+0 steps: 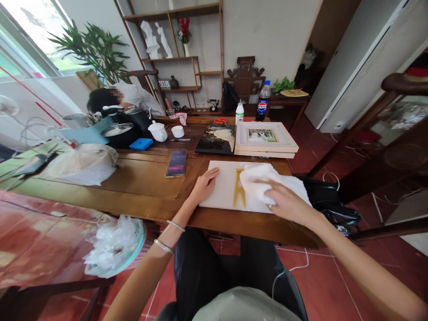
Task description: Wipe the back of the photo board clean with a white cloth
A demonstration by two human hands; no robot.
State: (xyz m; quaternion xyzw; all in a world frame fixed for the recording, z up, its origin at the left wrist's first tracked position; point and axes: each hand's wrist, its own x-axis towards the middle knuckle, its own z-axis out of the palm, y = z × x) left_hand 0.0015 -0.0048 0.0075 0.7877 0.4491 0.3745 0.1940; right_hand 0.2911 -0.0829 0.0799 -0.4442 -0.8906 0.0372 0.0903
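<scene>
A white flat panel point(222, 187) lies face down on the wooden table point(140, 187), with a yellow stand piece point(239, 189) on its back. My left hand point(203, 185) rests flat on the panel's left edge, fingers stretched out. My right hand point(284, 203) presses a white cloth point(267, 180) onto the panel's right part, fingers curled over the cloth.
Beyond the panel lie a stack of white picture frames point(265, 139) and a dark picture point(216, 139). A phone point(176, 162), a plastic bag point(83, 164), pots, a teapot point(158, 131), a cola bottle point(263, 104) and a white bottle point(239, 113) stand further off. A person sits at the far left end.
</scene>
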